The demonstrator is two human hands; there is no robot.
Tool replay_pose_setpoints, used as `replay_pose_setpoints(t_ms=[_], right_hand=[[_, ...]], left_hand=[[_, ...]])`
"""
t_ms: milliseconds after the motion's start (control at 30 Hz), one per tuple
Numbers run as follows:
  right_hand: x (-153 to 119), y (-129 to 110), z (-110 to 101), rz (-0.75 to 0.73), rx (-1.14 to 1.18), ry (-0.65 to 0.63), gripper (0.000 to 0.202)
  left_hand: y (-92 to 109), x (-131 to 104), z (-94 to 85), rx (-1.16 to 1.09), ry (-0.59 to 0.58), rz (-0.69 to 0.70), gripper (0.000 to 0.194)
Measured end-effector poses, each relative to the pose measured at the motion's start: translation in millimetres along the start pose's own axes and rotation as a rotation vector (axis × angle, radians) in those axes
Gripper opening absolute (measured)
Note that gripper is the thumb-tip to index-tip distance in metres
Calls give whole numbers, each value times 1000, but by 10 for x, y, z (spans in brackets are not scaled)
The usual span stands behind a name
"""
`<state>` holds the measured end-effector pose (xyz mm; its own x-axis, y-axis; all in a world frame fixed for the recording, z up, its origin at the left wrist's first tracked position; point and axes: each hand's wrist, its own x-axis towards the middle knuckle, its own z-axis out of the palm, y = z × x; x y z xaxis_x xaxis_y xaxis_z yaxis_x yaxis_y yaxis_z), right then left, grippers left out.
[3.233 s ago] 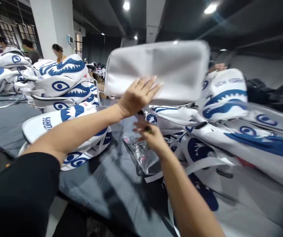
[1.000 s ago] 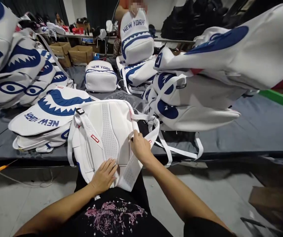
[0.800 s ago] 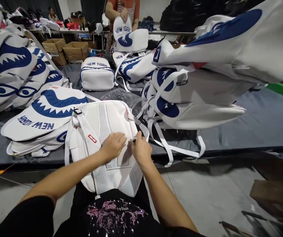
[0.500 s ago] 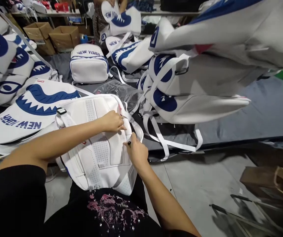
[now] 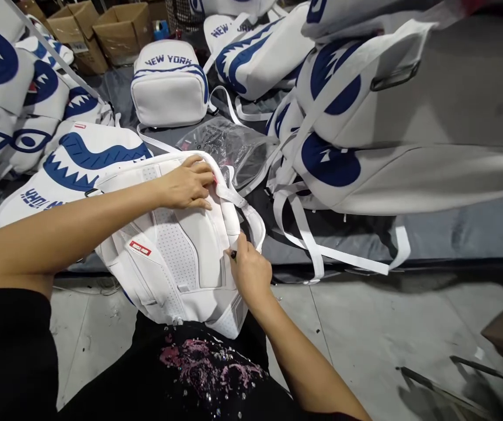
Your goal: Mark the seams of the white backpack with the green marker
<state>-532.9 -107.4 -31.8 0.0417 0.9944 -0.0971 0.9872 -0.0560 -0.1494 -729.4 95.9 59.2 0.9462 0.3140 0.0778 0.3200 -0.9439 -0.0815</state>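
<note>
A white backpack (image 5: 207, 245) rests against my lap and the table's edge, its back panel and straps turned up toward me. My left hand (image 5: 190, 182) reaches across its upper part, with the fingers bent over the edge and gripping the fabric. At the bag's right side, my right hand (image 5: 251, 270) is closed beside the seam. A small black-tipped thing (image 5: 233, 254) pokes out between its thumb and fingers; its kind is not clear. A white strap (image 5: 255, 225) loops just above that hand. A red label (image 5: 139, 248) shows on the panel.
Another white backpack with a blue shark mouth (image 5: 89, 158) lies behind on the left. A NEW YORK backpack (image 5: 170, 88) stands beyond, near clear plastic wrapping (image 5: 229, 140). Stacked backpacks (image 5: 391, 175) fill the right, their straps hanging over the edge. Cardboard boxes (image 5: 122, 32) stand behind.
My left hand has shifted up and left along the bag's edge, and its fingers bend over the fabric. The red label has come into view. My view has tilted lower and closer.
</note>
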Motion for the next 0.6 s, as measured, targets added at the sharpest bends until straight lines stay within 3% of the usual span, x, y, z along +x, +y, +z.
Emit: replay_pose_setpoints(t_ms=[133,233,333,433,533,600], right_hand=[[-11,18,26,-5,15,22,38],[-1,14,35,-17,34,42,40],[22,38,-24,0,77,3,42],[5,145,-206,-19,295,-22,37],[-67,282,-474,-47,719,161,42],[-102,323,-632,-61,935,252,51]], left_hand=[[-308,-108,-258,27,23,-77,57],[-354,-231,-424,118,-12,-160,66],[-113,-284,-373,150,-4,-217,68],[293,-270,-147,123,-11,-191,58],[643,-244,64,101,-60,-145,40],[776,-242,138,81,-39,-181,32]])
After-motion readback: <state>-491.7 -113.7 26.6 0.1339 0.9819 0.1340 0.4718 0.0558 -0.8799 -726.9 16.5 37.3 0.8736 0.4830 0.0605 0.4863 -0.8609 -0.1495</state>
